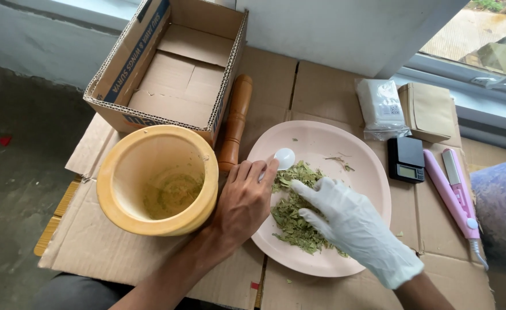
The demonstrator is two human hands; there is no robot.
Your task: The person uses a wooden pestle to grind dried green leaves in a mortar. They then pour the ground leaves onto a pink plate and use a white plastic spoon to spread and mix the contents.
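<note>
My bare left hand (243, 201) holds a small white plastic spoon (283, 158) at the near-left rim of a pale pink plate (327, 138). A pile of dried green leaves (292, 221) lies on the plate. My right hand (353, 227), in a white glove, rests its spread fingers on the leaves. A large yellow mortar (156, 179) with green residue at its bottom stands just left of my left hand. A wooden pestle (235, 123) lies between the mortar and the plate.
An open cardboard box (175, 63) stands behind the mortar. Right of the plate lie a small black pocket scale (406, 159), a pink handheld sealer (454, 195), a white packet (381, 106) and brown pouches (430, 112). Flattened cardboard (121, 252) covers the floor.
</note>
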